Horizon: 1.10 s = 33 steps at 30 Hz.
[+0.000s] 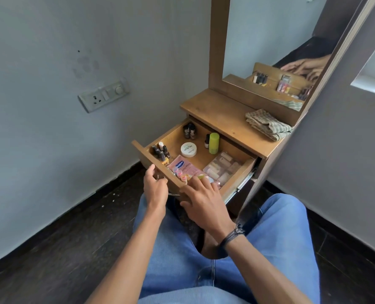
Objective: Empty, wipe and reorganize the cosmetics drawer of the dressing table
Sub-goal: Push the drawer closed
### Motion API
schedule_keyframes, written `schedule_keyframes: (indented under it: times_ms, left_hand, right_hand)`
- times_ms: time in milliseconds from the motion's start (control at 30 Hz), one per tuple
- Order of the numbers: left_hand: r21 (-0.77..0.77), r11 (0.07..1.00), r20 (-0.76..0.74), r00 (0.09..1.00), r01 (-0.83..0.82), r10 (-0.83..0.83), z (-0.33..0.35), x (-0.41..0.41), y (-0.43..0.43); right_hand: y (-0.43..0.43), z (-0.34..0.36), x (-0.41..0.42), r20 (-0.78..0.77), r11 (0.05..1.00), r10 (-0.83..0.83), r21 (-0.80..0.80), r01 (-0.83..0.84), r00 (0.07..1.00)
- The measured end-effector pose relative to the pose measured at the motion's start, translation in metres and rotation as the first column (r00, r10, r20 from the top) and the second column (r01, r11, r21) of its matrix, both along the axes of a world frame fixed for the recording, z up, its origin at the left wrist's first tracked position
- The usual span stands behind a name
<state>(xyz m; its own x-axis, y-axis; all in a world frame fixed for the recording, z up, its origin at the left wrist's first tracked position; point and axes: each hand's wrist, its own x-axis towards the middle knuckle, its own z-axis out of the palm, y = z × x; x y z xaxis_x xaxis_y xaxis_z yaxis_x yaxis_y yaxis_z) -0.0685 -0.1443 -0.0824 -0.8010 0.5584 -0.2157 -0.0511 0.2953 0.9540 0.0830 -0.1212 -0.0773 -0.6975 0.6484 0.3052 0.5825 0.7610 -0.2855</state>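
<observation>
The wooden drawer (pixel 239 172) of the dressing table stands pulled out, with cosmetics inside. Nail polish bottles (pixel 161 152) cluster at its near left corner and dark small bottles (pixel 188 130) at the back. A white round jar (pixel 188 149), a green cylinder (pixel 214 143), a pink sachet (pixel 180 166) and a clear pouch of tubes (pixel 222 167) lie in it. My left hand (pixel 155 187) grips the drawer's front at the handle. My right hand (pixel 204 202) rests on the front edge, fingers spread over small items there.
A folded checked cloth (pixel 267 125) lies on the dressing table top (pixel 215 110) below the mirror (pixel 270 40). A wall socket plate (pixel 104 96) is on the left wall. My knees in blue jeans (pixel 281 233) sit close to the drawer above the dark floor (pixel 61 249).
</observation>
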Motion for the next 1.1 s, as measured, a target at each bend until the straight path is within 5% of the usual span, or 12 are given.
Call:
schedule_keyframes:
  times_ms: [833,1100]
  left_hand:
    - [0.07,0.968,0.181,0.951,0.242,-0.251,-0.003,0.025,0.111]
    - [0.216,0.976,0.546,0.833,-0.038,-0.089,0.0,0.039,0.186]
  right_hand:
    - [0.096,-0.017,0.035,-0.086,0.834,-0.486,0.253,0.491,0.87]
    - [0.151,-0.02,0.042,-0.063,0.741,-0.588,0.357,0.569,0.806]
